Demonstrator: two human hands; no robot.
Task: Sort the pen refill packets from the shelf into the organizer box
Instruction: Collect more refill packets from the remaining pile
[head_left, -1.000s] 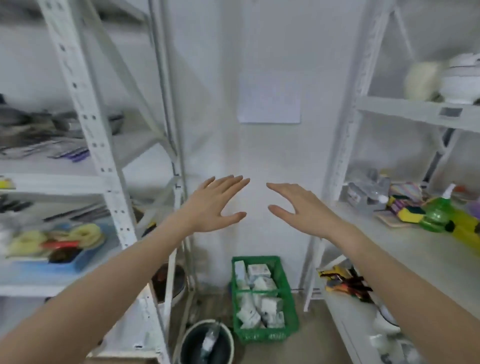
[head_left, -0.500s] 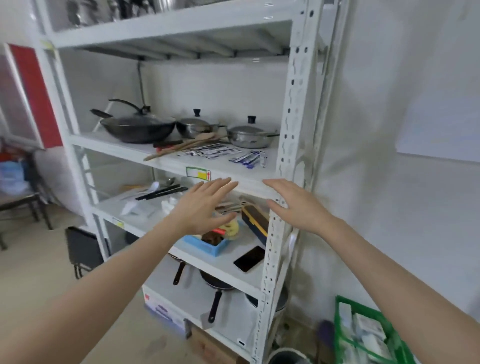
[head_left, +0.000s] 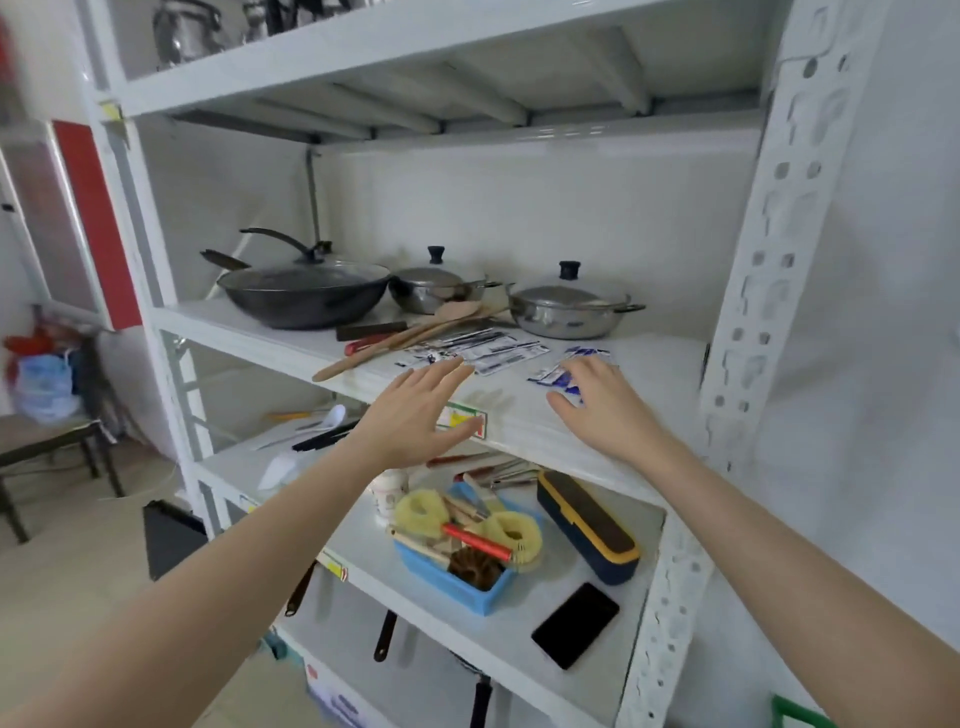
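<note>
Both hands are seen raised toward the middle shelf (head_left: 649, 364) of a white metal rack. The left hand (head_left: 415, 415) is held flat and spread, fingers wide, nothing in it; its fingertips reach just short of a fan of white-and-dark refill packets (head_left: 483, 351) lying loose on the shelf surface. The right hand (head_left: 602, 405) is likewise spread, palm down, with its fingertips laid over a second, smaller cluster of blue packets (head_left: 561, 376) — contact is likely, but a closed grasp is not seen.

Behind the packets, toward the back of the shelf, a dark wok (head_left: 304, 296) with a glass lid is noted at left, then two lidded steel pots (head_left: 569, 309) to its right. Wooden spoons (head_left: 410, 332) lie slanted across the shelf, their bowls near the pots and one handle reaching the front edge, just beside the white packets.

On the shelf below: a blue tray (head_left: 457, 582) filled with yellow scrubbers and brushes, a navy case with yellow trim (head_left: 587, 525) just to its right, and a black phone (head_left: 574, 623) lying flat near the front edge.
</note>
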